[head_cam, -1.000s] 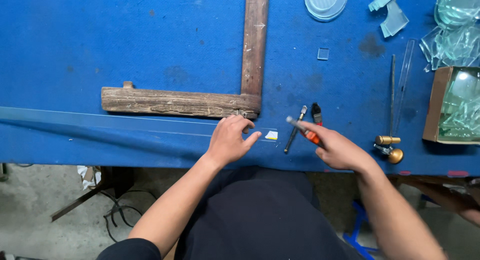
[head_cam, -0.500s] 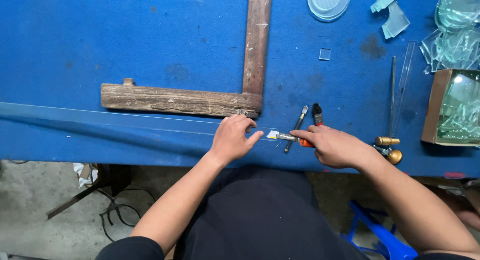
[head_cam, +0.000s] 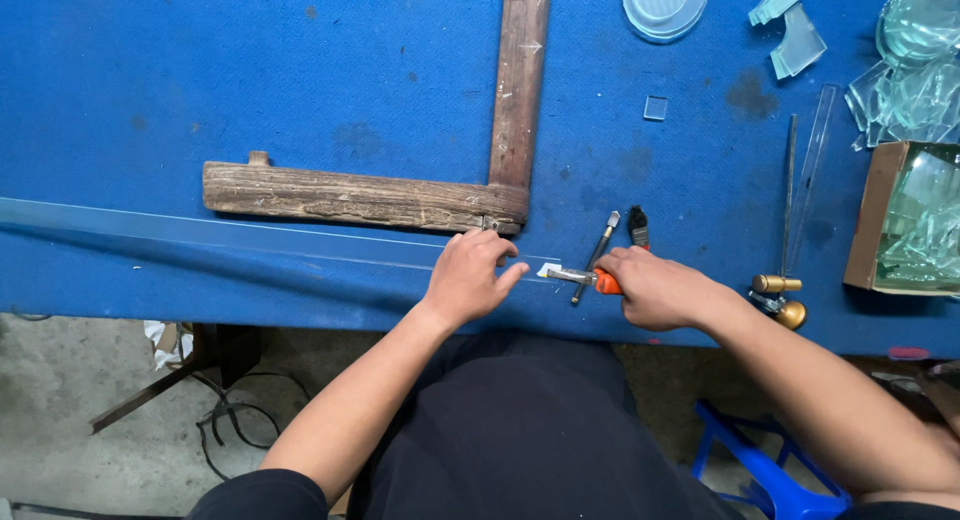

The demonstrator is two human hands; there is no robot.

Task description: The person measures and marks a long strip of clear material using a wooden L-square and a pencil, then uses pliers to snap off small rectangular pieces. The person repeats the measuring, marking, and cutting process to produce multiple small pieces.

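Glass strip [head_cam: 250, 238]: long, narrow, clear; lies flat along the near edge of the blue bench [head_cam: 200, 80], long axis left to right, left end cut off by the picture's edge.
Left hand [head_cam: 470, 278]: fingers spread flat, pressing the strip down near its right end.
Right hand [head_cam: 655, 288]: grip closed round the orange-handled pliers [head_cam: 580, 277].
Pliers: jaws point left along the strip's axis, at its right end tip.
Nearer hand: the left lies on the strip; the right meets it only through the tool.
Wooden square [head_cam: 400, 195]: just behind the strip.
Hard to make out: whether the jaws bite glass; the strip's near edge.
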